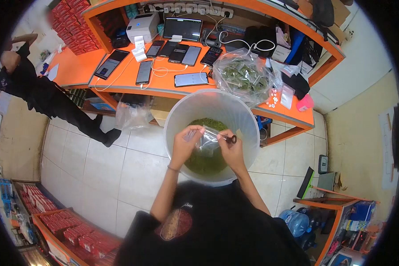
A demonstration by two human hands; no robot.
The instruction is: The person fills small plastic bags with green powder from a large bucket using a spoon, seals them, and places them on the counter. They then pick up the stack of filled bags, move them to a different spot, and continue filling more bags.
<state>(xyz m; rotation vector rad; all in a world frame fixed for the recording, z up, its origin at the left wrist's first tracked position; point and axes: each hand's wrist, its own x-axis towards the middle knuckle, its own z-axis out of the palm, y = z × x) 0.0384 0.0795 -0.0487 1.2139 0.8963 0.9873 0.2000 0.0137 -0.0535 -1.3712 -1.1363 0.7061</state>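
Observation:
Both hands are over a large translucent tub (175, 115) with loose green, leafy-looking material (204, 164) at its bottom. Between them is a small clear plastic bag (208, 138). My left hand (187, 142) pinches the bag's left side. With its fingers closed, my right hand (229, 148) grips the bag's right side, and a dark handle with a ring-shaped end (232, 139) sticks out from the same hand. The rest of that dark tool is hard to make out.
An orange desk (164, 88) beyond the tub bears phones, a printer (142, 27) and a large clear bag of green stuff (243, 75). Someone in dark clothes (44, 95) stands at the left. Red boxes (82, 235) fill a lower-left shelf; water bottles (295, 223) stand lower right.

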